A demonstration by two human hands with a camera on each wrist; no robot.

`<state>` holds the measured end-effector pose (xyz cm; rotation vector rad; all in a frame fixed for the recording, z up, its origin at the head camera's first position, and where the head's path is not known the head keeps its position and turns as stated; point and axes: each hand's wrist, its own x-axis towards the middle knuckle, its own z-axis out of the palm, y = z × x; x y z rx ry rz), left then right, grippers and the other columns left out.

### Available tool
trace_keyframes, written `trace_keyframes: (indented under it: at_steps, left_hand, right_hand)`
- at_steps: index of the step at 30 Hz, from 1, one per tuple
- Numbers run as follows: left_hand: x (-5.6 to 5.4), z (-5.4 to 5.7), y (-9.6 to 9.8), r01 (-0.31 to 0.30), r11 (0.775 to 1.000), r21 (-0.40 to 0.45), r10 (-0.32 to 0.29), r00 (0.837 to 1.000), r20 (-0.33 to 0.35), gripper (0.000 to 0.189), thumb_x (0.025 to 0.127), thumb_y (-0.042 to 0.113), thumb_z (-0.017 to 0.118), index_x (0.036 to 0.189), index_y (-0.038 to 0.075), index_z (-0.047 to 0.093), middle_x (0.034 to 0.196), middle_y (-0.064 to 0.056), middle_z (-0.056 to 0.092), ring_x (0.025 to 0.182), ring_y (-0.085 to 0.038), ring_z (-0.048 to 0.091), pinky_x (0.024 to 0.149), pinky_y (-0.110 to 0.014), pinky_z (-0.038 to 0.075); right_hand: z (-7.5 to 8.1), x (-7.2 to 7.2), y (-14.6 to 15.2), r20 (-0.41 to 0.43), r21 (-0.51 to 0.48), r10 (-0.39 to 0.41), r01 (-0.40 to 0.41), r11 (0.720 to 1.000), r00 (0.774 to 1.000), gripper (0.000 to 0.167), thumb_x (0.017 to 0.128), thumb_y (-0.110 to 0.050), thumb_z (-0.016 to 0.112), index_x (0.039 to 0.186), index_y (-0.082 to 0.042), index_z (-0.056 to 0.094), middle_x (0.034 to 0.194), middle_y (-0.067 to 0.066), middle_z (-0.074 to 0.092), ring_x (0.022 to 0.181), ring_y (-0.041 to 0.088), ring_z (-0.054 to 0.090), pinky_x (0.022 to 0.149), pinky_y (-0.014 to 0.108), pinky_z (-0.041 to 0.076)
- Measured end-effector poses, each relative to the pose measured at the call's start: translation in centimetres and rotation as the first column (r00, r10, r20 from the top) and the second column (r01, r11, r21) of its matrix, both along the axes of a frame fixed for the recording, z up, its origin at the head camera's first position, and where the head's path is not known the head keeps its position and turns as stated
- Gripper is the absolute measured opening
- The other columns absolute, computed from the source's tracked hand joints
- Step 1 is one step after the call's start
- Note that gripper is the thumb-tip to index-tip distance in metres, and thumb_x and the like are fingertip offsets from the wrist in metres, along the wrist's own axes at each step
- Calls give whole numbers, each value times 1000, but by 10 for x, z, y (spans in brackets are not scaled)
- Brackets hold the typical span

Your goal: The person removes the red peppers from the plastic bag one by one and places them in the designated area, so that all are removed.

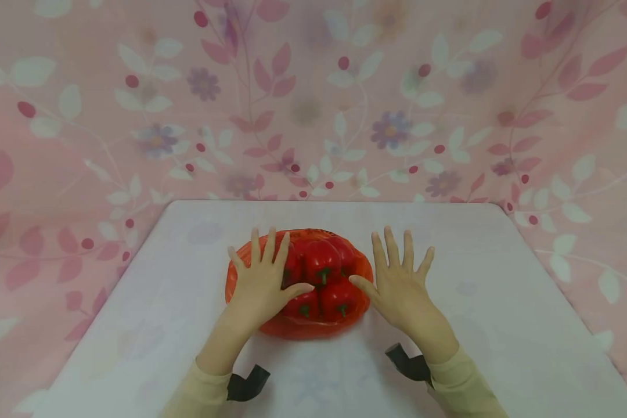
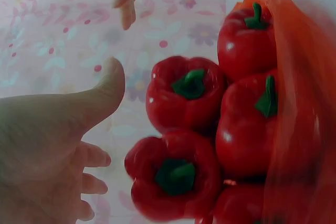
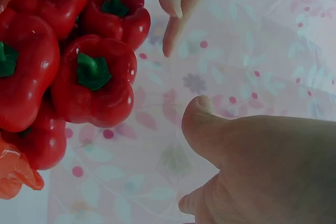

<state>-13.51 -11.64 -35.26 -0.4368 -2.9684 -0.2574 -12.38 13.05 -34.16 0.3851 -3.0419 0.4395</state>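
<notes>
Several glossy red bell peppers (image 1: 338,297) with green stems lie together in an orange plastic bag (image 1: 305,332). My left hand (image 1: 256,287), fingers spread, covers the bag's left side in the head view; whether it touches is unclear. The right hand (image 1: 401,290) is spread at the bag's right edge, its thumb pointing toward the peppers. In the left wrist view, two bell peppers (image 2: 176,177) stand outside the bag's film (image 2: 294,103). The right wrist view shows a gap between the right thumb (image 3: 202,129) and the nearest pepper (image 3: 94,85). Neither hand holds anything.
A white table (image 1: 501,325) lies under the bag, its far edge just beyond it. Pink floral cloth (image 1: 313,116) hangs behind and along both sides. Dark curved pieces (image 1: 251,384) stick out by both cuffs.
</notes>
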Motion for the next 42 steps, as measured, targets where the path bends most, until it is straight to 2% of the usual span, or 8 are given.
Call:
trace_keyframes:
  at_steps: [9, 15, 19, 23, 35, 42]
  left_hand:
    - [-1, 0, -30, 44, 996, 81, -46, 999, 29, 117, 70, 60, 76, 153, 1, 18, 158, -24, 7, 144, -45, -4, 107, -70, 0]
    - [-6, -5, -49, 83, 979, 186, -106, 987, 117, 124, 65, 50, 84, 151, -5, 13, 158, -25, 1, 144, -42, -6, 111, -64, 6]
    - [-10, -15, -60, 101, 966, 238, -144, 974, 172, 129, 64, 45, 87, 151, -7, 7, 158, -24, -3, 144, -40, -8, 113, -60, 10]
    - [-9, -26, -71, 86, 959, 271, -144, 968, 206, 134, 62, 46, 88, 151, -5, 3, 159, -22, -4, 145, -39, -8, 113, -58, 12]
    - [-5, -65, -94, 87, 951, 298, -133, 981, 139, 138, 58, 54, 87, 151, -7, 4, 159, -20, -3, 145, -36, -8, 113, -57, 12]
    - [-9, -81, -99, 54, 937, 346, -118, 979, 167, 136, 60, 58, 84, 152, -3, 5, 160, -18, 0, 146, -35, -5, 114, -56, 13]
  right_hand:
    - [-2, 1, 5, -17, 3, 11, -11, 1000, 1000, 90, 94, -55, 49, 153, 0, 9, 159, 22, -1, 141, 45, -16, 99, 69, -22]
    - [-2, 2, 8, -17, 17, 11, -11, 1000, 1000, 91, 93, -55, 51, 153, 0, 9, 159, 22, 1, 142, 45, -14, 100, 71, -19]
    - [-5, 3, 9, -6, 12, 15, -15, 1000, 1000, 92, 93, -54, 53, 153, 1, 10, 159, 22, 1, 141, 47, -12, 100, 71, -19]
    - [-7, 5, 8, -4, 9, 23, -23, 1000, 1000, 93, 92, -54, 54, 153, 1, 12, 159, 22, 3, 141, 48, -9, 101, 72, -17]
    - [-9, 14, 8, -10, 15, 33, -32, 999, 999, 91, 92, -54, 53, 153, -1, 12, 160, 18, 2, 143, 44, -11, 101, 73, -12]
    - [-11, 13, 10, -18, 14, 35, -35, 999, 999, 91, 92, -54, 54, 153, 0, 14, 160, 18, 5, 143, 44, -9, 102, 73, -12]
